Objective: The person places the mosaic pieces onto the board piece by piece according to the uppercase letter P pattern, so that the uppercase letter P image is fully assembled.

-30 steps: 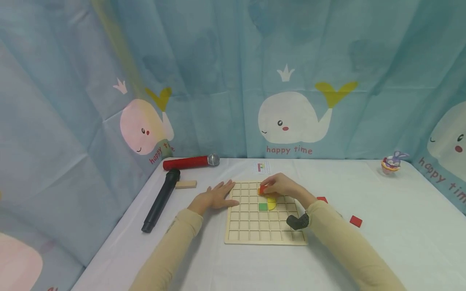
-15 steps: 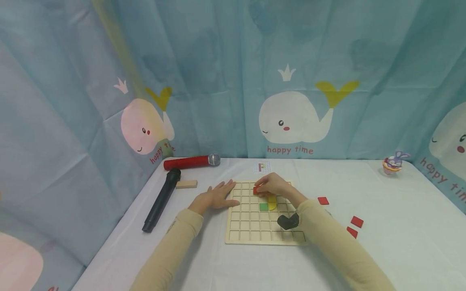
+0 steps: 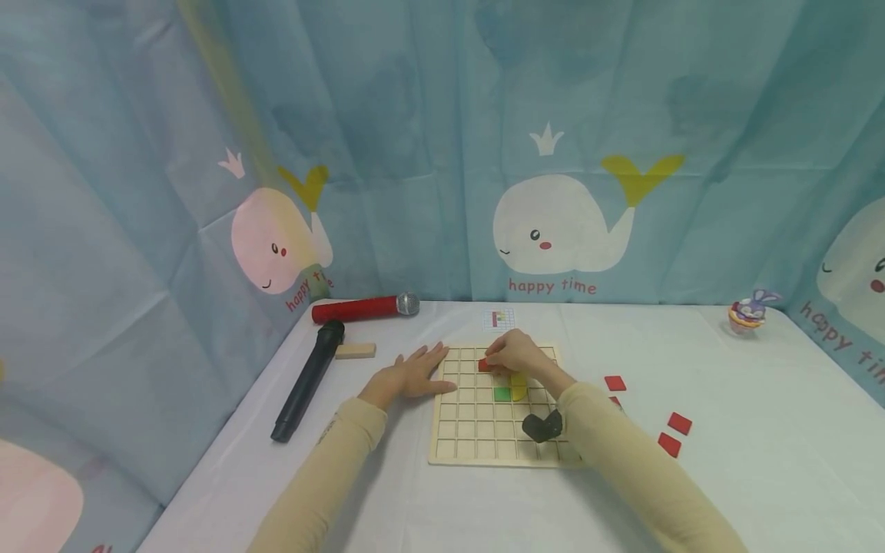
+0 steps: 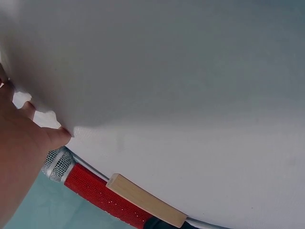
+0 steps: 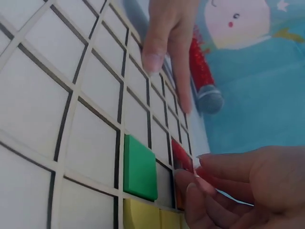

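Observation:
A wooden grid board [image 3: 477, 430] lies flat on the white table. My left hand [image 3: 412, 372] rests with spread fingers on its left edge. My right hand [image 3: 515, 353] pinches a red square tile [image 3: 484, 365] at a cell in the board's upper part; in the right wrist view the red tile [image 5: 180, 155] sits low in the grid, against the fingertips. A green square tile [image 3: 502, 394] lies in a cell nearer me, with yellow pieces [image 3: 519, 387] to its right. An orange tile [image 5: 179, 198] is partly hidden by the right fingers.
Several loose red tiles [image 3: 680, 423] lie right of the board. Behind it is a small pattern card [image 3: 499, 319]. At left are a red microphone [image 3: 356, 309], a black microphone [image 3: 307, 384] and a wooden block [image 3: 356, 351]. A bunny cupcake toy [image 3: 747, 313] stands far right.
My right hand has moved slightly left with the red tile, which now sits lower against the board. My left hand has stayed in place.

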Demonstrator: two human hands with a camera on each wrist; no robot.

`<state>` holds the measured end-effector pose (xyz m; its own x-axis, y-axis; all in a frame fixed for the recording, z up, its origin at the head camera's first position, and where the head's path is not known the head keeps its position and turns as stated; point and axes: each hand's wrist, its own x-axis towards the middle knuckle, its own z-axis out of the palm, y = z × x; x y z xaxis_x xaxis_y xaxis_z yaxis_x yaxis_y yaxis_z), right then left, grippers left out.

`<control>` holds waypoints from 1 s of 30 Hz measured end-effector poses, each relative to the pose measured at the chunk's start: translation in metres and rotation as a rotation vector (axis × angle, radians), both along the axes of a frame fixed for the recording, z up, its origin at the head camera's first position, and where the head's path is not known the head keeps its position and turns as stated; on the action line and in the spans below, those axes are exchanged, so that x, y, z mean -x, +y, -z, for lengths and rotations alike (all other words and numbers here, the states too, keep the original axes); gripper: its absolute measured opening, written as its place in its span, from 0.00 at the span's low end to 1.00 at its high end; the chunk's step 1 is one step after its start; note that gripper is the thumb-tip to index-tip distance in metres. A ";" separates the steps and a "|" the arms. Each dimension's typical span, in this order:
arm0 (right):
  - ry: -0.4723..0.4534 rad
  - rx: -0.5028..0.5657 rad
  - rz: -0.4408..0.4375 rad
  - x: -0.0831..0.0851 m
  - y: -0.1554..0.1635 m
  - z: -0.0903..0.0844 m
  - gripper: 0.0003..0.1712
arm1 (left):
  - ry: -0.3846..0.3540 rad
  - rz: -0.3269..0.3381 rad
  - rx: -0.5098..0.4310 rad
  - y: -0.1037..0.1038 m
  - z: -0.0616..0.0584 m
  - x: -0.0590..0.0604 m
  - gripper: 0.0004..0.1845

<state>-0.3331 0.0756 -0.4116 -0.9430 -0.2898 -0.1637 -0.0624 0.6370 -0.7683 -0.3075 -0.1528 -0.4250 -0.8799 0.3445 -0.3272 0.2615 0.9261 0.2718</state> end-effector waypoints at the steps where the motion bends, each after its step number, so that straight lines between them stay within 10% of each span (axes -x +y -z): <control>1: 0.005 -0.012 0.004 0.000 0.000 -0.001 0.09 | 0.000 0.000 -0.003 0.000 -0.001 0.000 0.48; 30: -0.041 0.245 -0.061 -0.004 0.054 0.005 0.24 | 0.028 0.008 -0.032 0.000 0.000 -0.004 0.47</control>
